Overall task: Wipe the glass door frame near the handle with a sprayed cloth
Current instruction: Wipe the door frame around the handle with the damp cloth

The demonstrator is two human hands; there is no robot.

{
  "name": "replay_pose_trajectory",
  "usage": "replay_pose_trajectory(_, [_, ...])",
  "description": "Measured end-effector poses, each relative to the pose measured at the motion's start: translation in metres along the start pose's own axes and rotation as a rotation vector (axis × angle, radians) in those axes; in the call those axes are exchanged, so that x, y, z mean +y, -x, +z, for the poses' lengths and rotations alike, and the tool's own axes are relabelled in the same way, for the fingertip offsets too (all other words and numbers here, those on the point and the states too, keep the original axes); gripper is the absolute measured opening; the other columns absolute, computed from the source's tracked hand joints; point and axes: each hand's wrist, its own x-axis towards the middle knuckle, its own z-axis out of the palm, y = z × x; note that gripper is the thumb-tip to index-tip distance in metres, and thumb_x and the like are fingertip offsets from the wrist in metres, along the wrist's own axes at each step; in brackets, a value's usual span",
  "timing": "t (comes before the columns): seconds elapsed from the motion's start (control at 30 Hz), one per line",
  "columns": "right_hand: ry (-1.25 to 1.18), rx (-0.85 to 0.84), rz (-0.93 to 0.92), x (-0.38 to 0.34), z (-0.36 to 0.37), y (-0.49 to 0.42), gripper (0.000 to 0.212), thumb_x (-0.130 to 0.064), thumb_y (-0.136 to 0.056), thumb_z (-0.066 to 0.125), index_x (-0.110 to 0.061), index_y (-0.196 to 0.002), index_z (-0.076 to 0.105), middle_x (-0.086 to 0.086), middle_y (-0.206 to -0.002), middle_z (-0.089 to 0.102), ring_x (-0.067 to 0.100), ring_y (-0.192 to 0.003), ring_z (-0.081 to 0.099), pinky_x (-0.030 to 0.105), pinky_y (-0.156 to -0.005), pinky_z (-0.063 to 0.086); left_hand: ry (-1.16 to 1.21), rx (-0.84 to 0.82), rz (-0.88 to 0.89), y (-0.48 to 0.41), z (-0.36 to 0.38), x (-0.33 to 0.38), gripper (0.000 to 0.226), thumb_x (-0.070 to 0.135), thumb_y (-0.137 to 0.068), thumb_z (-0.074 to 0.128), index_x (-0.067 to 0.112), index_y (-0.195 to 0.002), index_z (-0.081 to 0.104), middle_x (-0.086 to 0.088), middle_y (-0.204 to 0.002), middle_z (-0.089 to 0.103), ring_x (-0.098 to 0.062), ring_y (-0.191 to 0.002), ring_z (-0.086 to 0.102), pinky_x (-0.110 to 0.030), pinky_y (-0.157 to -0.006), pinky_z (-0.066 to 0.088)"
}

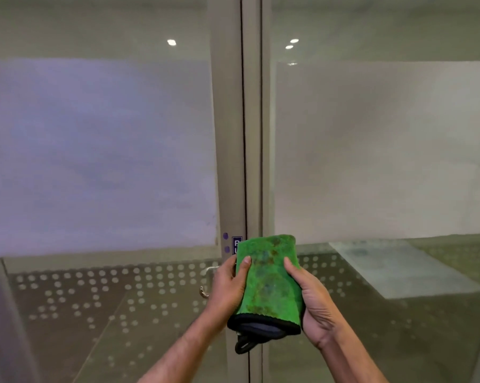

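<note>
A folded green cloth point(269, 280) with a black hem and dark stains is held upright in front of the door frame point(252, 134). My left hand point(229, 286) grips its left edge, thumb on the front. My right hand point(313, 305) cups its right edge from behind. The beige frame runs vertically up the middle, with a dark seam between two glass doors. A metal handle point(209, 272) shows just left of my left hand, mostly hidden by it. A small blue sticker point(236, 243) sits on the frame above the cloth.
Frosted film covers the middle of the left glass panel point(100, 156) and the right glass panel point(382, 150). Bands of white dots run across the lower glass. A key or latch point(203, 292) hangs below the handle. Ceiling lights reflect in the upper glass.
</note>
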Motion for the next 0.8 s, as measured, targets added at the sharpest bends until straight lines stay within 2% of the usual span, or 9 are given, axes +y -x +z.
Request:
replay_pose_trajectory(0.07, [0.002, 0.023, 0.006, 0.006, 0.004, -0.014, 0.038, -0.025, -0.096, 0.065, -0.002, -0.125, 0.068, 0.023, -0.120, 0.073, 0.039, -0.112, 0.070, 0.063, -0.105, 0.047, -0.199, 0.032, 0.057, -0.010, -0.007, -0.006, 0.064, 0.069, -0.093, 0.046, 0.028, -0.141, 0.058, 0.004, -0.135, 0.069, -0.011, -0.120, 0.069, -0.047, -0.101, 0.058])
replay_pose_trajectory(0.13, [-0.004, 0.065, 0.018, 0.011, 0.005, -0.028, 0.040, -0.028, -0.093, 0.068, -0.003, -0.124, 0.069, 0.023, -0.118, 0.074, 0.040, -0.110, 0.071, 0.064, -0.104, 0.047, -0.387, 0.123, 0.053, -0.020, -0.014, -0.009, 0.065, 0.063, -0.100, 0.042, 0.031, -0.157, 0.038, 0.004, -0.157, 0.048, -0.017, -0.143, 0.048, -0.052, -0.117, 0.042])
replay_pose_trajectory(0.23, [-0.010, 0.124, 0.024, 0.014, 0.003, -0.045, 0.043, -0.031, -0.090, 0.072, -0.005, -0.124, 0.070, 0.022, -0.116, 0.075, 0.040, -0.108, 0.072, 0.065, -0.100, 0.049, -0.442, 0.197, 0.072, -0.036, -0.024, -0.013, 0.065, 0.056, -0.105, 0.039, 0.032, -0.163, 0.021, 0.003, -0.170, 0.026, -0.019, -0.155, 0.028, -0.050, -0.126, 0.027])
replay_pose_trajectory(0.4, [0.009, 0.198, -0.023, 0.018, -0.003, -0.068, 0.039, -0.030, -0.090, 0.072, -0.007, -0.122, 0.070, 0.017, -0.110, 0.078, 0.036, -0.104, 0.074, 0.062, -0.096, 0.053, -0.579, 0.321, 0.165, -0.064, -0.043, -0.031, 0.067, 0.051, -0.108, 0.034, 0.029, -0.165, 0.007, 0.007, -0.174, 0.002, -0.008, -0.159, -0.003, -0.044, -0.132, 0.009])
replay_pose_trajectory(0.53, [0.080, 0.263, -0.130, 0.025, 0.003, -0.086, 0.029, -0.030, -0.092, 0.070, -0.013, -0.116, 0.071, 0.011, -0.101, 0.080, 0.032, -0.096, 0.075, 0.057, -0.086, 0.059, -0.835, 0.402, 0.308, -0.096, -0.061, -0.050, 0.066, 0.047, -0.110, 0.024, 0.024, -0.163, -0.008, 0.005, -0.171, -0.019, -0.007, -0.157, -0.022, -0.038, -0.132, -0.004])
replay_pose_trajectory(0.63, [0.089, 0.298, -0.179, 0.033, 0.006, -0.098, 0.023, -0.027, -0.094, 0.068, -0.018, -0.114, 0.071, 0.008, -0.103, 0.080, 0.030, -0.096, 0.075, 0.055, -0.084, 0.060, -0.998, 0.470, 0.407, -0.126, -0.072, -0.060, 0.069, 0.046, -0.110, 0.022, 0.018, -0.164, -0.009, -0.001, -0.172, -0.021, -0.014, -0.159, -0.021, -0.035, -0.129, -0.011])
replay_pose_trajectory(0.73, [0.099, 0.334, -0.215, 0.041, 0.006, -0.109, 0.019, -0.023, -0.094, 0.069, -0.018, -0.112, 0.072, 0.008, -0.097, 0.081, 0.030, -0.093, 0.076, 0.051, -0.082, 0.061, -1.072, 0.458, 0.444, -0.150, -0.079, -0.070, 0.070, 0.046, -0.110, 0.024, 0.015, -0.164, -0.009, -0.004, -0.172, -0.020, -0.017, -0.159, -0.020, -0.034, -0.129, -0.014])
replay_pose_trajectory(0.8, [0.109, 0.360, -0.231, 0.046, 0.004, -0.116, 0.019, -0.022, -0.093, 0.070, -0.018, -0.111, 0.072, 0.008, -0.092, 0.082, 0.032, -0.091, 0.076, 0.056, -0.083, 0.061, -1.089, 0.432, 0.448, -0.163, -0.080, -0.079, 0.070, 0.046, -0.110, 0.023, 0.014, -0.164, -0.009, -0.004, -0.172, -0.021, -0.017, -0.159, -0.020, -0.035, -0.129, -0.013])
